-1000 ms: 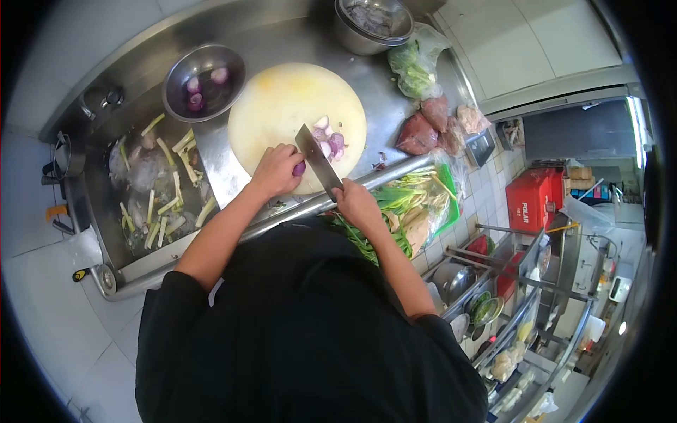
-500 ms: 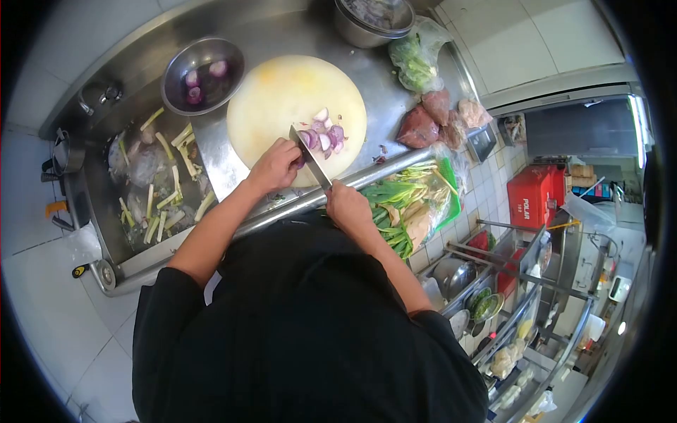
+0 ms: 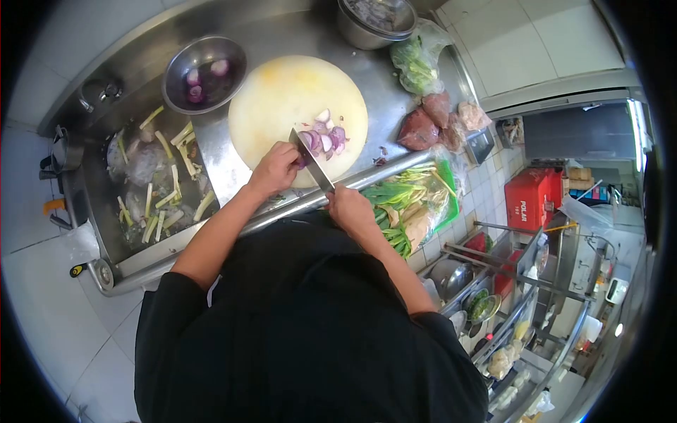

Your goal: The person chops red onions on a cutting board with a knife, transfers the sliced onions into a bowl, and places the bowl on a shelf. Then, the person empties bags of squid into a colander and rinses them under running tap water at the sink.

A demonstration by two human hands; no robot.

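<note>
My right hand [image 3: 350, 209] grips the handle of a kitchen knife [image 3: 310, 160], its blade over the near side of a round white cutting board [image 3: 264, 99]. On the blade's left, my left hand [image 3: 276, 169] is closed on a red onion [image 3: 301, 163], mostly hidden under the fingers. Cut red onion pieces [image 3: 328, 138] lie on the board just right of the blade. Behind the board to the left, a steel bowl [image 3: 176, 92] holds a few peeled red onions [image 3: 219, 68].
At left, a sink [image 3: 99, 190] holds pale stalks and water. Stacked bowls [image 3: 360, 32], a bag of greens [image 3: 418, 60] and bagged dark red meat [image 3: 421, 129] stand at right. Leafy greens [image 3: 395, 204] fill a green crate beside the counter's front rail [image 3: 395, 164].
Hands, knife and onion pieces look nearly the same as before. The whole view has shifted very slightly.
</note>
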